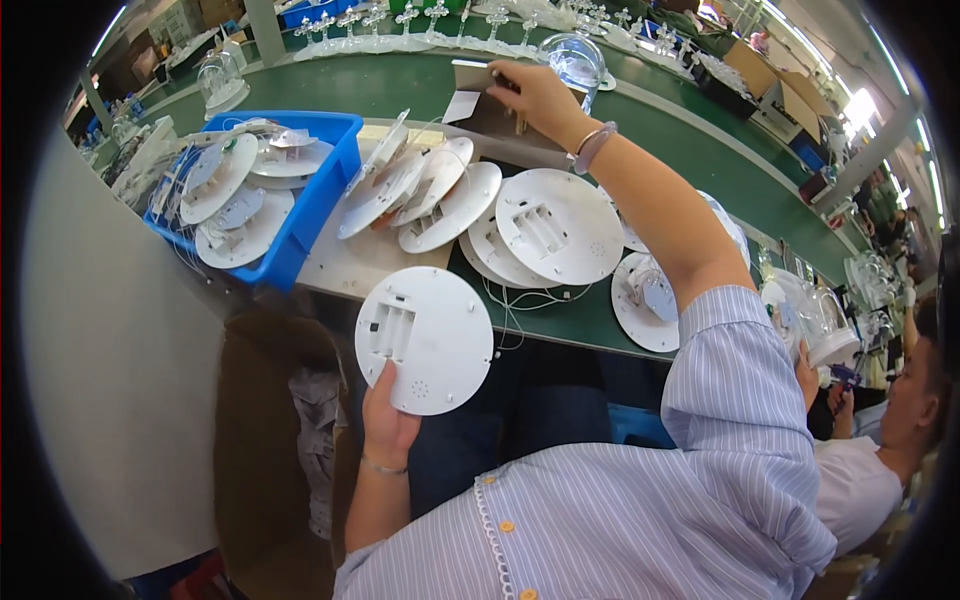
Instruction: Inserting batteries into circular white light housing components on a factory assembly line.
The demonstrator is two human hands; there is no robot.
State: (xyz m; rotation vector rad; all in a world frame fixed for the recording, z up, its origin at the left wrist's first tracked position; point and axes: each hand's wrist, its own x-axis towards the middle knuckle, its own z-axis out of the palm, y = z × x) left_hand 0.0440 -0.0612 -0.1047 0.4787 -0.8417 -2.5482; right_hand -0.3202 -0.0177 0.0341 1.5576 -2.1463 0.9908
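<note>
Your left hand [388, 425] grips the white disc [425, 340] by its lower rim; it looks light, stiff and smooth, so hold it at the edge. Your right hand [535, 95], far from the left, pinches a flat card [478, 78].

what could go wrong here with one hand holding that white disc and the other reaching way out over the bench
The left hand holds the white round disc only at its lower rim, off the bench edge, so it might slip and drop towards the cardboard box below. The right hand reaches over the overlapping stack of discs to a card; the forearm could brush them or snag the thin wires trailing near the bench edge.
</note>
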